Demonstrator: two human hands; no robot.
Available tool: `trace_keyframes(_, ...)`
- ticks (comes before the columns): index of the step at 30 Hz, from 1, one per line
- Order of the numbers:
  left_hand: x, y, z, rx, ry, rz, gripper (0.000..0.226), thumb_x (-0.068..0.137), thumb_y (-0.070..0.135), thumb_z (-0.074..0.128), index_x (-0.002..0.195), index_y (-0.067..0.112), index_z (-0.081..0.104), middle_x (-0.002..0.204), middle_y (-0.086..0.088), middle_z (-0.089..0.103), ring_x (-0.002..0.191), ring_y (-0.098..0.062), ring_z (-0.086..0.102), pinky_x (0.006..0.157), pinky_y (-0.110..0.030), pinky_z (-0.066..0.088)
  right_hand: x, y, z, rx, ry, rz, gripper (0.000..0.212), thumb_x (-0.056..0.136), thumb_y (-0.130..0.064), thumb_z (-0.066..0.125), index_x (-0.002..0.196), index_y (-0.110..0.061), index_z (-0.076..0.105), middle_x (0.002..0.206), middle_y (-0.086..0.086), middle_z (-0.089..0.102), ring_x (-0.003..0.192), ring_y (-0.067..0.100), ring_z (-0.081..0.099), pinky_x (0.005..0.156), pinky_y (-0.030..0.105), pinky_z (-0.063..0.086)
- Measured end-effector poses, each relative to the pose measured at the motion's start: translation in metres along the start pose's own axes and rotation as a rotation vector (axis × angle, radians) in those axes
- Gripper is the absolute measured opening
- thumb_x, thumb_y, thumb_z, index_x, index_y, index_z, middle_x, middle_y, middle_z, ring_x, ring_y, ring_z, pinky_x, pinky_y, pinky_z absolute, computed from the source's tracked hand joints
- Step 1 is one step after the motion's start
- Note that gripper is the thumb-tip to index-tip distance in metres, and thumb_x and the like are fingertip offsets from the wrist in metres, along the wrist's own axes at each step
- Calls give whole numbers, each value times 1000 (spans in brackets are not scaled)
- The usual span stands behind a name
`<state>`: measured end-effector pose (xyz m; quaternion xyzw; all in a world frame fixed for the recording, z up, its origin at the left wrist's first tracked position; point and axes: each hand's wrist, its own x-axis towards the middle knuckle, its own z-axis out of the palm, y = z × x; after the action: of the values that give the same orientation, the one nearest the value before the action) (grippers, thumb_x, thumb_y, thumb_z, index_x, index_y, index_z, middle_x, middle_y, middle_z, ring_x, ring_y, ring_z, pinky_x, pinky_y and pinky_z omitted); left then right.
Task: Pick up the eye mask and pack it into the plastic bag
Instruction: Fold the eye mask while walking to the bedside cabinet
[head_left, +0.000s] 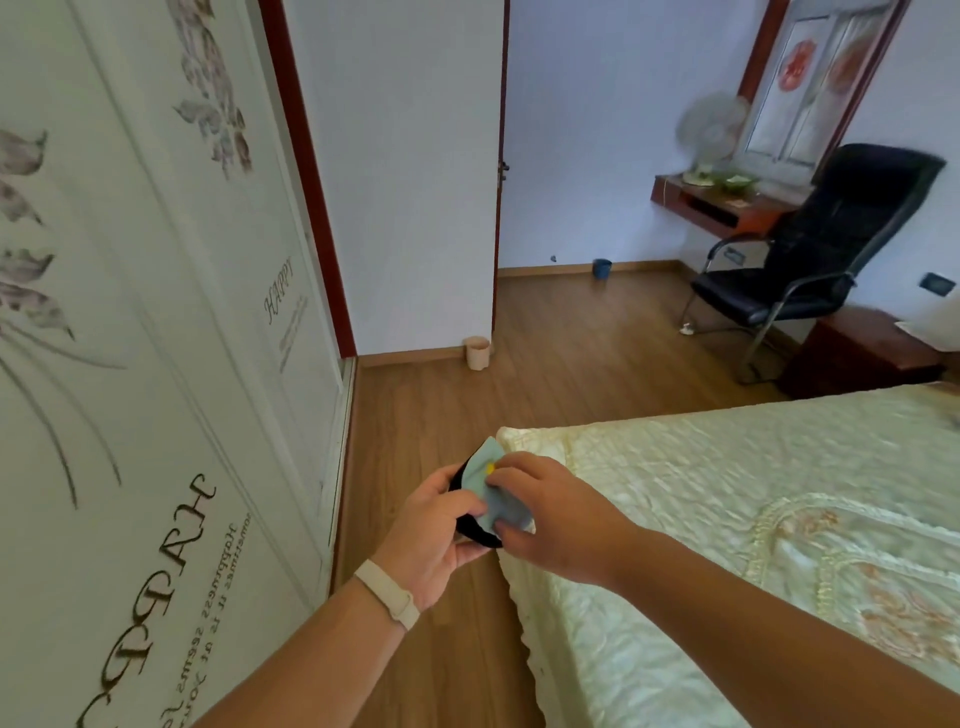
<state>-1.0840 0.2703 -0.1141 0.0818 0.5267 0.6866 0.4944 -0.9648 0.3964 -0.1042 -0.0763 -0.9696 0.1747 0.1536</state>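
We see no plastic bag clearly; two small bins on the floor, a pale one and a blue one, contents not visible. Both hands meet over the bed corner. Our left hand, pale wristband on it, cups the eye mask from below; our right hand pinches its top with fingertips. Mask held between both, above the wood floor. Mask is soft light-blue fabric, yellow spot, black backing or strap. Bed cover glossy, quilted, cream. Black chair far right.
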Motion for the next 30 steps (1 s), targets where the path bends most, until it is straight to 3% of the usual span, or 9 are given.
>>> trace_keyframes(5,48,33,-14,-10,-26,-8,39,87,-6,56,119,14,66,118,-20,69,102,-33,70,76,-44,60,52,13,4,-26,15,16,41,86,-31,64,124,-18,54,129,-3,51,111,15,47,88,27,46)
trace_keyframes(9,82,50,-15,4,-43,-15,38,88,-7,56,119,12,65,118,-21,69,106,-36,69,84,-50,60,83,37,4,-51,4,-5,37,85,-29,66,118,-16,57,123,-1,55,107,14,47,86,14,33)
trace_keyframes(11,102,57,-11,5,-37,-13,37,88,-7,56,119,12,65,118,-21,68,106,-36,69,85,-50,60,96,54,5,-35,8,3,36,85,-29,65,119,-17,57,123,-2,54,108,14,46,86,16,35)
trace_keyframes(17,175,77,10,49,14,-14,39,87,-7,56,118,14,66,117,-20,70,104,-33,70,77,-43,59,147,124,8,14,20,-4,35,84,-33,63,116,-20,56,119,-5,56,107,13,48,89,27,46)
trace_keyframes(23,258,120,50,73,75,28,40,88,-7,55,122,12,63,117,-21,68,101,-33,70,80,-44,59,218,207,-9,77,35,-42,37,84,-33,60,119,-22,54,120,-4,55,110,15,48,92,31,46)
trace_keyframes(27,307,142,69,74,112,64,41,88,-6,57,124,13,63,120,-20,67,110,-36,67,91,-52,57,258,252,-23,99,29,-78,38,84,-35,58,119,-22,53,122,-4,55,110,14,48,93,29,44)
trace_keyframes(30,334,149,76,58,129,54,41,88,-6,57,124,14,63,121,-21,67,111,-37,66,90,-52,57,277,278,-25,108,12,-81,39,84,-35,59,121,-24,52,124,-6,53,113,13,46,95,28,43)
